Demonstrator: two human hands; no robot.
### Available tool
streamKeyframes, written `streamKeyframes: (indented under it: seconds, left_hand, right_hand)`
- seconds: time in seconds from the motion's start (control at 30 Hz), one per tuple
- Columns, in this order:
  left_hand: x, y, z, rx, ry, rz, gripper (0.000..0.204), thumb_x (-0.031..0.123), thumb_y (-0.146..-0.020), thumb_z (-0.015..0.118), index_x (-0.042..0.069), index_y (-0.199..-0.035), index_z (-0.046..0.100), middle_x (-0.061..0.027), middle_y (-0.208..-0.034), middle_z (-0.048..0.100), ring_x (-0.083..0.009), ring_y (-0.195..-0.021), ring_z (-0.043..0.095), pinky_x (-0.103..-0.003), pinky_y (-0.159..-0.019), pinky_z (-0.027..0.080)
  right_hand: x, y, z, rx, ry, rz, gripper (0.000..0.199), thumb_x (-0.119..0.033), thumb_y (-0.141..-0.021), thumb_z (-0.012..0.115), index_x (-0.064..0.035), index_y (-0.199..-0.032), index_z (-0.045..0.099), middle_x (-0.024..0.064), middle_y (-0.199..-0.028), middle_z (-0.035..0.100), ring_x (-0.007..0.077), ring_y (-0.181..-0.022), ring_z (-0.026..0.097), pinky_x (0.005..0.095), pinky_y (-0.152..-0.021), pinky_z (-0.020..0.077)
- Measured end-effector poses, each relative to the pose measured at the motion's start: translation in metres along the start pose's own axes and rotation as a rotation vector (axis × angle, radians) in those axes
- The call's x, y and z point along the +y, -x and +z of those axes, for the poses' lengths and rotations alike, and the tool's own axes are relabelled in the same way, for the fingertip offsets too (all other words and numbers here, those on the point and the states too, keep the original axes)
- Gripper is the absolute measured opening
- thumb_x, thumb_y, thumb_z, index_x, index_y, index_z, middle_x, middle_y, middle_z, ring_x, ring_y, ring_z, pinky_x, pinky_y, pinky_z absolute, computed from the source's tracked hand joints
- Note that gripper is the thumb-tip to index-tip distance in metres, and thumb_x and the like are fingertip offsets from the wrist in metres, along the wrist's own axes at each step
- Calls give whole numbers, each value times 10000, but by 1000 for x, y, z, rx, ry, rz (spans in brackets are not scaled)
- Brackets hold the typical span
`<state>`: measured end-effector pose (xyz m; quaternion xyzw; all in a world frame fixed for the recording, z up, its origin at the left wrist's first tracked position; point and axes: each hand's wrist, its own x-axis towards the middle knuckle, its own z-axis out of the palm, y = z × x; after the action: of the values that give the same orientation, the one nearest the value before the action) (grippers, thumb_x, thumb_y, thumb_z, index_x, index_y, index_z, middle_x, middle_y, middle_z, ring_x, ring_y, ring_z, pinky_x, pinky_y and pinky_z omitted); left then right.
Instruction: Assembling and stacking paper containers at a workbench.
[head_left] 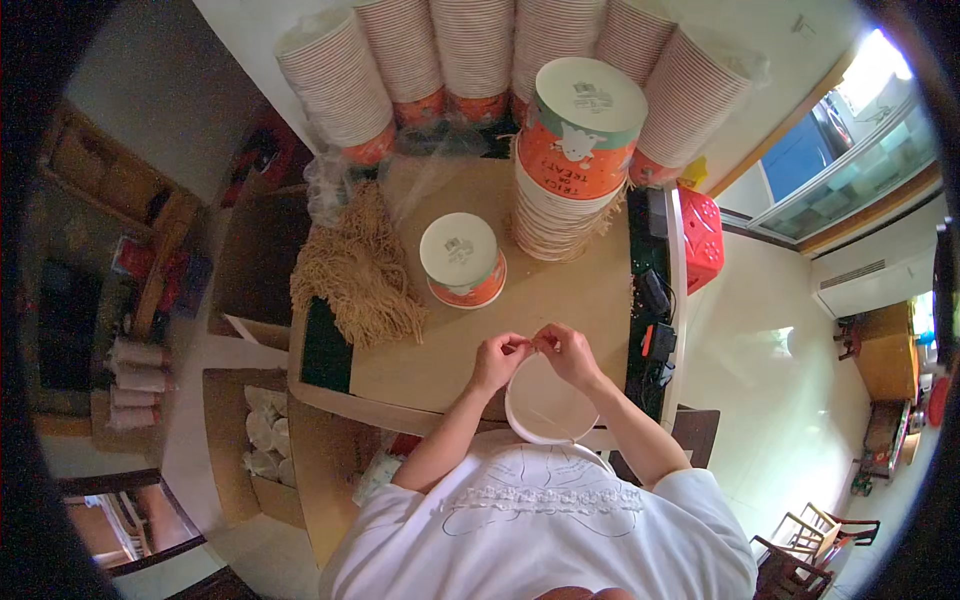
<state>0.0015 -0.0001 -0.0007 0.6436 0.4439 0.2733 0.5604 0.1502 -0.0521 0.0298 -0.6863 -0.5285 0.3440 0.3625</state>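
Note:
A white paper bucket (pixel 552 402) is tipped with its open mouth toward me, between my forearms and close against my shirt. At its far rim my left hand (pixel 502 362) and my right hand (pixel 567 356) meet, fingertips pinched together. Whatever lies between the fingers is too small to make out. A thin light strand shows inside the bucket. Beyond my hands, a short nested stack of orange and green buckets (pixel 461 262) stands upside down. To its left lies a loose heap of tan twine cords (pixel 365 270).
A tall stack of upside-down buckets (pixel 580 150), with cords hanging around it, stands at the back right. Several plastic-wrapped bucket stacks (pixel 478 50) line the wall. Cardboard (pixel 400 370) covers the table. Dark devices and cables (pixel 655 345) lie along the right edge, beside a red stool (pixel 701 240).

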Motion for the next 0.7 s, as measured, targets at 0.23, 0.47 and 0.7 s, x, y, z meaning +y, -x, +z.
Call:
streamKeyframes:
  seconds: [0.23, 0.47, 0.7]
  left_hand:
    - [-8, 0, 1, -75, 112, -84, 113, 68, -787, 587, 14, -879, 622, -42, -775, 637, -95, -685, 583, -232, -623, 473]
    - [-10, 0, -1, -109, 276, -205, 116, 40, -803, 547, 8, -901, 599, -43, -788, 627, -97, -662, 575, -232, -590, 472]
    - [-8, 0, -1, -104, 269, -210, 108, 46, -805, 550, 11, -894, 598, -29, -764, 617, -90, -636, 563, -227, -562, 464]
  right_hand:
    - [5, 1, -1, -23, -31, 9, 85, -115, -768, 576, -44, -795, 615, 128, -764, 614, 264, -682, 604, 338, -602, 470]
    - [5, 0, -2, -61, -45, 8, 99, -121, -762, 588, -44, -814, 623, 122, -763, 614, 247, -692, 607, 333, -617, 472]
    - [1, 0, -4, -91, -31, -8, 96, -109, -741, 605, -45, -810, 625, 116, -766, 614, 237, -712, 612, 327, -633, 475]
